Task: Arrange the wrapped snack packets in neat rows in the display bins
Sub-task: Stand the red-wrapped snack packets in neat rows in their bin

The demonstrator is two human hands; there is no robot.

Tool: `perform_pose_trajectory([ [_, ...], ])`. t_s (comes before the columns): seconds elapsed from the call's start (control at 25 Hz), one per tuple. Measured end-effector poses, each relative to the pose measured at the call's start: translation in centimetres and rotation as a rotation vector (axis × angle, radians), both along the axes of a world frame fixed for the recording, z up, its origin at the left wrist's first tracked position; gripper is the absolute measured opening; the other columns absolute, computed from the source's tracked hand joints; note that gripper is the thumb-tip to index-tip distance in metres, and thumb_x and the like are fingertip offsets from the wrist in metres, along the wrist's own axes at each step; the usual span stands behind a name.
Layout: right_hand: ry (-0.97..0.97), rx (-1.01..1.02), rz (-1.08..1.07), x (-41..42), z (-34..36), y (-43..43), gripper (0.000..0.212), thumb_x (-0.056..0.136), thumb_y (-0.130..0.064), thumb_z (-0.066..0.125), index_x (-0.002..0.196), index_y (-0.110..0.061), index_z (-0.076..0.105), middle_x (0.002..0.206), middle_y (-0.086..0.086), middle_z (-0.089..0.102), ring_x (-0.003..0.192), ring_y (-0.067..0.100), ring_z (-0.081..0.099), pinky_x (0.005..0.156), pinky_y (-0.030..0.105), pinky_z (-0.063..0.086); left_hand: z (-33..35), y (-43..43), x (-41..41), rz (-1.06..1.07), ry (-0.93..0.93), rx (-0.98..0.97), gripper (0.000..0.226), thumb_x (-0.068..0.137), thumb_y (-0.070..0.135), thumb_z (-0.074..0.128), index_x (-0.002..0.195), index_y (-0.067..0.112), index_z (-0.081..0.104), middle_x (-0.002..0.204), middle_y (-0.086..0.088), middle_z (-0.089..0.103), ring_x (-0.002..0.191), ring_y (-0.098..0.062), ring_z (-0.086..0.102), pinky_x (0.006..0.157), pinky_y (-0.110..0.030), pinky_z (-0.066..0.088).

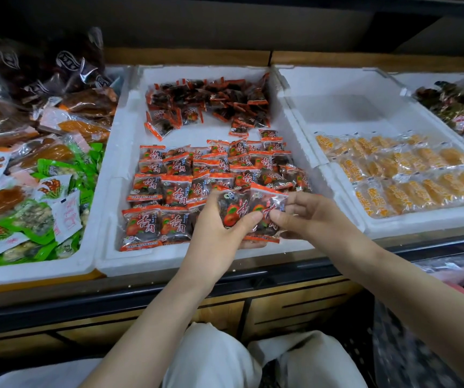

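- Pale-trousered knees [211, 357] fill the foreground as a person settles low before a shop's display counter.
- Left hand [219, 228] holds a red-and-clear snack packet [232, 204] from beneath, the thumb curled across its face; that grip is closed round the packet.
- Right hand [306, 217] pinches a second packet [267, 211] between thumb and fingertips. It overlaps the first, and both are held just above the near right part of the middle foam bin [169, 260].
- Rows of matching packets [186, 177] cover the bin's near half, labels up. The front row stops where the hands hover, and a loose heap [211, 102] waits at the back.
- Filling that front-row gap appears to be the step in hand. Done well, the pair would be separated and each laid label-up, facing the same way as its neighbours. Each top edge would tuck under the row behind, and the packet would be pressed flat so the slick wrapper does not slide.
- Yellow packets [407, 175] lie in rows in the bin to the right; mixed green and orange packs [43, 191] crowd the one to the left.
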State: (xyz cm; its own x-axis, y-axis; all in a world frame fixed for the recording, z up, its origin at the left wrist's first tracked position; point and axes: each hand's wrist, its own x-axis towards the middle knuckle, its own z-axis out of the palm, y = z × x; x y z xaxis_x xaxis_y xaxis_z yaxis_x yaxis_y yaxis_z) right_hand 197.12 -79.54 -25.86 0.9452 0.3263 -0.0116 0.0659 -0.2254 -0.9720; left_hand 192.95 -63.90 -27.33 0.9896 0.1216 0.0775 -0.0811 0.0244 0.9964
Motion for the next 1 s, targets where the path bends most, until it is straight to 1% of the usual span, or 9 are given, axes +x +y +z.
perform_pose_trajectory([
  [0.12, -0.03, 0.006, -0.16, 1.6, 0.3, -0.8, 0.011, 0.086, -0.014, 0.065, 0.089, -0.004, 0.062, 0.068, 0.006, 0.064, 0.065, 0.01, 0.065, 0.069, 0.026, 0.05, 0.4, 0.3, 0.1, 0.028, 0.041, -0.113, 0.029, 0.096, 0.018, 0.052, 0.123, 0.018, 0.042, 0.104, -0.003, 0.066, 0.08, -0.016, 0.072, 0.061, -0.028, 0.06],
  [0.36, -0.134, -0.407, -0.113, 5.0, -1.1, -0.6, 0.026, 0.089, -0.017, 0.062, 0.071, -0.018, 0.043, 0.048, -0.011, 0.035, 0.051, 0.005, 0.035, 0.061, 0.014, 0.035, 1.0, 1.4, -0.2, 0.115, 0.008, -0.037, 0.027, 0.094, 0.022, 0.057, 0.101, 0.044, 0.042, 0.098, 0.018, 0.057, 0.086, -0.016, 0.071, 0.064, -0.029, 0.06],
  [0.44, -0.17, -0.476, -0.111, 5.7, -1.7, -0.1, 0.014, 0.09, -0.02, 0.061, 0.089, -0.01, 0.051, 0.055, -0.003, 0.039, 0.054, 0.006, 0.039, 0.056, 0.009, 0.034, 0.9, 1.6, -0.1, 0.131, 0.014, -0.013, 0.028, 0.094, 0.022, 0.057, 0.094, 0.046, 0.044, 0.102, 0.017, 0.058, 0.082, -0.014, 0.071, 0.064, -0.03, 0.061],
  [0.56, -0.135, -0.494, -0.095, 6.5, -1.6, 0.1, 0.039, 0.09, -0.022, 0.061, 0.122, -0.007, 0.045, 0.069, 0.002, 0.056, 0.063, 0.006, 0.052, 0.052, 0.012, 0.044, 0.6, 1.7, 0.2, 0.152, 0.066, -0.047, 0.019, 0.095, 0.018, 0.055, 0.11, 0.027, 0.047, 0.109, 0.003, 0.059, 0.071, -0.003, 0.069, 0.065, -0.027, 0.06],
  [0.64, -0.103, -0.522, -0.054, 6.4, -1.5, 0.0, 0.038, 0.091, -0.021, 0.06, 0.123, -0.009, 0.044, 0.069, -0.001, 0.055, 0.061, 0.006, 0.052, 0.046, 0.01, 0.044, 0.5, 1.8, 0.3, 0.165, 0.074, -0.021, 0.025, 0.094, 0.018, 0.057, 0.117, 0.017, 0.047, 0.11, -0.002, 0.059, 0.07, 0.0, 0.068, 0.062, -0.02, 0.057],
  [0.72, -0.125, -0.557, -0.03, 5.9, -1.5, 0.1, 0.034, 0.092, -0.019, 0.058, 0.122, -0.01, 0.045, 0.068, -0.002, 0.051, 0.059, 0.007, 0.049, 0.044, 0.009, 0.041, 0.4, 1.7, 0.3, 0.148, 0.052, -0.012, 0.021, 0.092, 0.018, 0.059, 0.112, 0.019, 0.053, 0.109, -0.002, 0.06, 0.079, -0.004, 0.067, 0.066, -0.027, 0.059],
  [0.84, -0.286, -0.656, -0.051, 5.2, -1.4, 0.1, 0.041, 0.092, -0.021, 0.058, 0.129, -0.013, 0.043, 0.098, -0.001, 0.052, 0.077, 0.005, 0.048, 0.063, 0.008, 0.04, 0.3, 1.6, 0.2, 0.079, 0.06, -0.044, 0.018, 0.093, 0.018, 0.058, 0.109, 0.027, 0.056, 0.113, 0.004, 0.062, 0.082, -0.003, 0.069, 0.068, -0.033, 0.06],
  [0.92, -0.377, -0.604, -0.091, 4.3, -0.9, 0.2, 0.036, 0.094, -0.022, 0.055, 0.128, -0.016, 0.045, 0.112, -0.002, 0.047, 0.088, 0.006, 0.048, 0.074, 0.013, 0.041, 0.0, 1.7, 0.3, 0.04, 0.073, -0.061, 0.024, 0.093, 0.016, 0.057, 0.116, 0.024, 0.054, 0.116, 0.002, 0.063, 0.085, -0.009, 0.07, 0.062, -0.027, 0.059],
  [1.0, -0.255, -0.287, -0.079, 3.0, 0.6, 0.6, 0.019, 0.096, -0.021, 0.048, 0.115, -0.021, 0.052, 0.103, -0.005, 0.055, 0.085, 0.007, 0.056, 0.072, 0.017, 0.048, 0.0, 1.8, 0.3, -0.033, 0.063, -0.044, 0.026, 0.094, 0.01, 0.055, 0.113, 0.028, 0.055, 0.112, 0.0, 0.065, 0.082, -0.012, 0.07, 0.059, -0.024, 0.057],
])
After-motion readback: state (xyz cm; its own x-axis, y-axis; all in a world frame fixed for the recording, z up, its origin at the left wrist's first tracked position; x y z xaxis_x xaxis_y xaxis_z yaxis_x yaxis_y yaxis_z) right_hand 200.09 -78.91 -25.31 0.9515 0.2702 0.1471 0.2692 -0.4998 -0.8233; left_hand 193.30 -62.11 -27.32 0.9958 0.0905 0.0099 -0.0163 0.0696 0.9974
